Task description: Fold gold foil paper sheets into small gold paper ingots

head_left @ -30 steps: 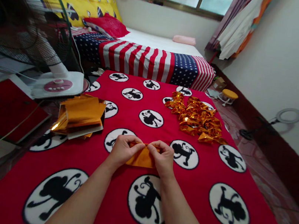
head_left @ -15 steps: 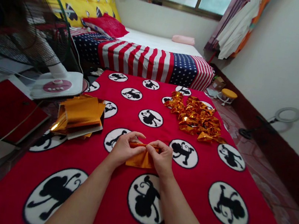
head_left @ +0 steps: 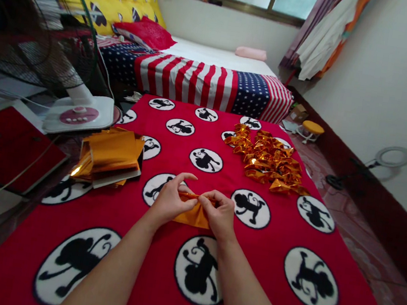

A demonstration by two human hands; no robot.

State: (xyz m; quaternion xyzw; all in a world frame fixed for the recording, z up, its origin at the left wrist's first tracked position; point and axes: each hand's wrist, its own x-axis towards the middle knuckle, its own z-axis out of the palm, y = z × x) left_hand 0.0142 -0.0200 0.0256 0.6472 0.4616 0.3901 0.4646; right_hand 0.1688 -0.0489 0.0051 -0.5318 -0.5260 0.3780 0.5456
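Observation:
An orange foil sheet (head_left: 194, 217) with a rolled or folded far edge is held between my two hands, over the red cloth with monkey prints. My left hand (head_left: 171, 201) pinches its left part, with the index finger raised. My right hand (head_left: 220, 213) grips the sheet near the middle of the folded edge, thumb and fingers pressed together. To the left lies a stack of orange foil sheets (head_left: 114, 152). A pile of shiny folded foil pieces (head_left: 269, 160) is at the far right of the cloth.
A fan base (head_left: 79, 116) stands at the left, beside a red panel (head_left: 9, 144). Beyond the red cloth (head_left: 154, 277) is a bed with a striped cover (head_left: 195, 80). A yellow-topped stool (head_left: 313, 128) and a ring light (head_left: 393, 157) are on the right.
My left index finger has lifted a little higher. Both hands still hold the foil sheet in nearly the same place.

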